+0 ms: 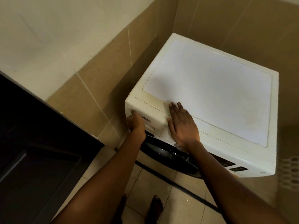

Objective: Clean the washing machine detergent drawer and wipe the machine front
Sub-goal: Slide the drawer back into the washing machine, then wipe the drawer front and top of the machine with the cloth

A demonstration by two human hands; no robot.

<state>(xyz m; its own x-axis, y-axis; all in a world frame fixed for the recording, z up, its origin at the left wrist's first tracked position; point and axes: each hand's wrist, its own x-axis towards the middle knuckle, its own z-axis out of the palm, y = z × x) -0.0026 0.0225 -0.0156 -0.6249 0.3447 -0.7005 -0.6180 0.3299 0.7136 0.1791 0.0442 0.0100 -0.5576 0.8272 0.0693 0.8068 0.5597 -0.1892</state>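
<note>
Head view looks down on a white washing machine (210,94) in a tiled corner, with a dark cabinet (40,143) on the left and a bare foot (156,206) on the floor tiles below. The detergent drawer (152,118) sits at the top left of the machine front, above the dark round door (169,152). It looks shut or nearly flush with the panel. The left hand (135,122) is at the drawer's left end, curled round the handle edge with its fingertips tucked out of sight, so it looks like a grip. The right hand (182,125) lies flat on the machine's top front edge just right of the drawer, fingers straight and together, holding nothing, probably bracing the machine. The control panel (233,165) is further right on the front and untouched. No cloth or cleaner is in view. The step looks like the very start, opening the drawer, with no cleaning or wiping done. The next move calls for a straight pull toward the body with the left hand while the right hand keeps pressing down. The drawer may need a release catch pressed to come fully out, but none can be seen. Risks are a jammed drawer or residue spilling when it comes free.
</note>
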